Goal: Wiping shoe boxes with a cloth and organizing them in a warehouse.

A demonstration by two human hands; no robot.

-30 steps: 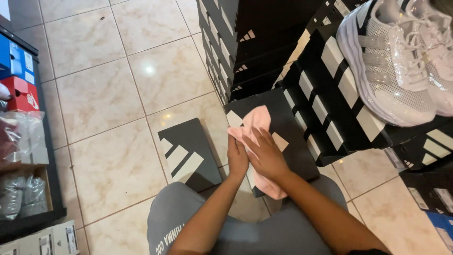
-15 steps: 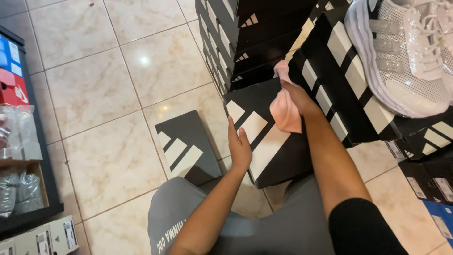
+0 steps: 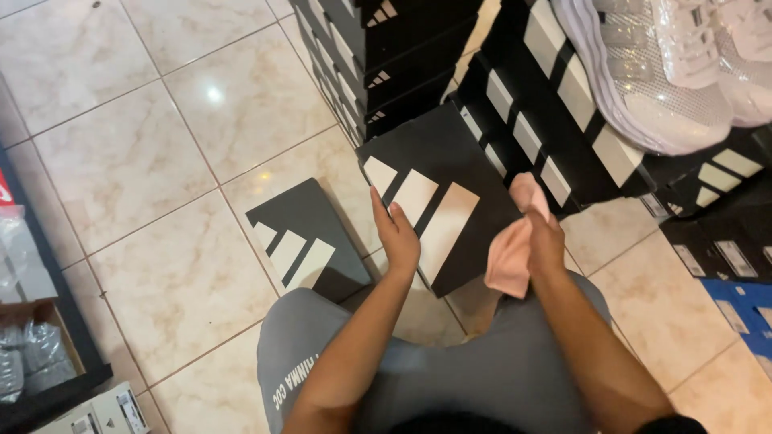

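On tiled floor (image 3: 145, 265), right hand (image 3: 545, 241) grips pink cloth (image 3: 515, 249) beside black box (image 3: 438, 201).

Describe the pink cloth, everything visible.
The pink cloth is a small, soft-looking piece of fabric, plain pale pink, bunched and folded rather than spread flat. The right hand grips it, with one end sticking up above the fingers and the rest hanging below the palm. Its left edge lies at the right edge of the black striped shoebox lid that the left hand steadies; actual contact cannot be told.
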